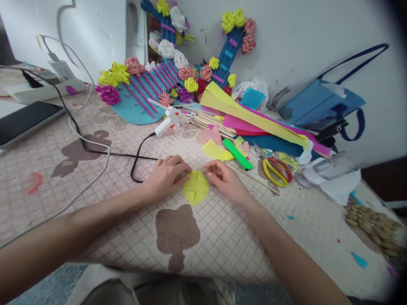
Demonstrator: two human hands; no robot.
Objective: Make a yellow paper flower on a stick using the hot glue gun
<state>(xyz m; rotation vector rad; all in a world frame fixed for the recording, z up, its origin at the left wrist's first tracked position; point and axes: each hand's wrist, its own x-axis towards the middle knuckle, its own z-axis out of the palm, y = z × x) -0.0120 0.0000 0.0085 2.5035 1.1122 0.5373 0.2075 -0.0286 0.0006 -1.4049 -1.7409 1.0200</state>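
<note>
A small piece of yellow crepe paper (195,190) with fold creases lies on the checked tablecloth between my hands. My left hand (168,177) rests at its upper left edge, the thumb and fingers closed on the paper. At the upper right edge, my right hand (226,180) has its fingers curled and the thumb and fingertips pinched against the paper. Just beyond the hands lie more yellow paper scraps (216,150) and a green box cutter (237,154). A thin wooden stick (257,180) lies to the right of my right hand.
Behind stands a white glue gun (171,120) with a black cord (138,159) running left. Scissors (276,170), paper strips (254,115) and a blue guitar-shaped craft with paper flowers (143,95) are farther back. A phone (30,120) lies left; peanuts (375,226) lie right.
</note>
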